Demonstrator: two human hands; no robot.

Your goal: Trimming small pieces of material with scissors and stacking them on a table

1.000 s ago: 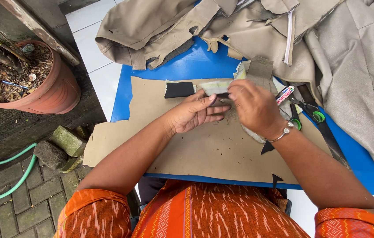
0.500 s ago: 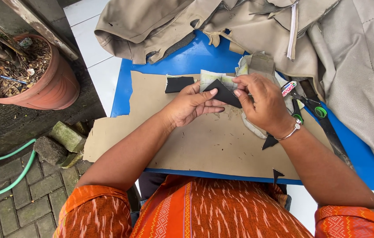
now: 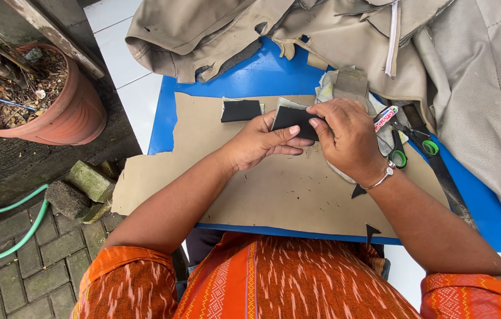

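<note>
A small black fabric piece with a pale lining edge is held tilted above the tan paper pattern sheet, near its twelve o'clock edge, and is pinched at three and nine o'clock.

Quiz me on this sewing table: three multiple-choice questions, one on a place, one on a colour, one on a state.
1. Where is the second black piece?
A. on the brown paper, beside the left hand
B. in the flowerpot
C. on the bricks

2. What colour are the scissors' handles?
A. red
B. green
C. white

3. The black piece in the hands is
A. flat on the table
B. pinched by both hands
C. under the scissors

A: it lies on the paper.
B: both loops are green.
B: the right hand and the left grip it.
</note>
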